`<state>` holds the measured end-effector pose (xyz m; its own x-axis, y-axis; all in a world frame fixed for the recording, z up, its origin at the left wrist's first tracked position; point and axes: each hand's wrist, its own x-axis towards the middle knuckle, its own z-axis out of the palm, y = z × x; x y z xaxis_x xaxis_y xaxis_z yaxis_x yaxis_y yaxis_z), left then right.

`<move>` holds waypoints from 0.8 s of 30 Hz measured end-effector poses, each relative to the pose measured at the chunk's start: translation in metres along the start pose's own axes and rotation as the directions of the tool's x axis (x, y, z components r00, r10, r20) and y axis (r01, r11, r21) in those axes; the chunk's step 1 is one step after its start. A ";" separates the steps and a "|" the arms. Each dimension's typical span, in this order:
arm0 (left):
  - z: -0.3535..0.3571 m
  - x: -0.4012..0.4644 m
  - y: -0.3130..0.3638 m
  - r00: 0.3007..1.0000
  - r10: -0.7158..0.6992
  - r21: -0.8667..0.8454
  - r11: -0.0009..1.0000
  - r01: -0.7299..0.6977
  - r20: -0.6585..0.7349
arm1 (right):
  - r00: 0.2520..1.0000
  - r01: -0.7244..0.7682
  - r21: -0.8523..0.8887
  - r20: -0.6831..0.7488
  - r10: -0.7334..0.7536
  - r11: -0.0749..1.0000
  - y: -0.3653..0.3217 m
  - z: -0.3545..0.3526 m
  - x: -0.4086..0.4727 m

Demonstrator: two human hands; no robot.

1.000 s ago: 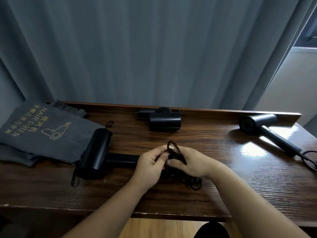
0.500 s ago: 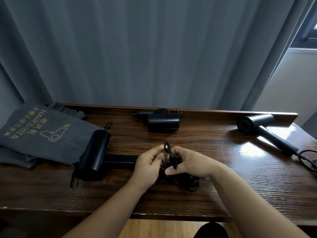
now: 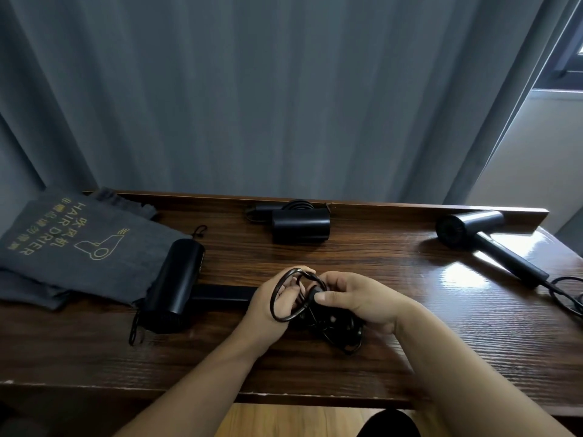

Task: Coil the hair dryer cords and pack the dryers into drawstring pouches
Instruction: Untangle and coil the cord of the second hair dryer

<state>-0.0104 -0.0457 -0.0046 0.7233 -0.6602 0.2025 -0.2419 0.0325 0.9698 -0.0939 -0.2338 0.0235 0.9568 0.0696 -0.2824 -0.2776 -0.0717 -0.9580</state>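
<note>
head view: left grip [image 3: 273,305] and right grip [image 3: 356,299] both clutch the black cord [image 3: 285,296] loops above the desk [image 3: 378,367].

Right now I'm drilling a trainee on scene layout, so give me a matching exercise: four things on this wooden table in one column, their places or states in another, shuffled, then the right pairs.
Things
1. grey drawstring pouch with gold print
2. folded black hair dryer
3. black hair dryer with straight handle
4. black cord loop

Places or states
A. held in both hands at the middle front
B. far right, its cord trailing off the edge of view
C. far left, lying flat
D. back middle, against the raised ledge

Pairs: 1-C, 2-D, 3-B, 4-A
</note>
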 end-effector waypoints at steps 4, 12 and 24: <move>-0.003 -0.001 0.002 0.992 -0.042 -0.008 0.999 0.043 0.115 | 1.000 0.013 0.027 -0.026 -0.012 1.000 0.003 -0.002 -0.002; -0.009 0.001 0.006 0.962 -0.082 -0.062 0.993 0.101 0.262 | 0.995 0.076 0.068 -0.062 -0.072 0.995 0.009 -0.005 0.002; -0.002 0.000 0.008 0.996 -0.089 -0.070 0.994 0.089 0.003 | 0.991 0.073 -0.030 -0.112 -0.076 0.997 0.003 0.008 0.002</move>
<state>-0.0111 -0.0438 0.0029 0.7398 -0.6629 0.1151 -0.1306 0.0263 0.9911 -0.0941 -0.2261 0.0194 0.9789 -0.0366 -0.2012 -0.2039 -0.0957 -0.9743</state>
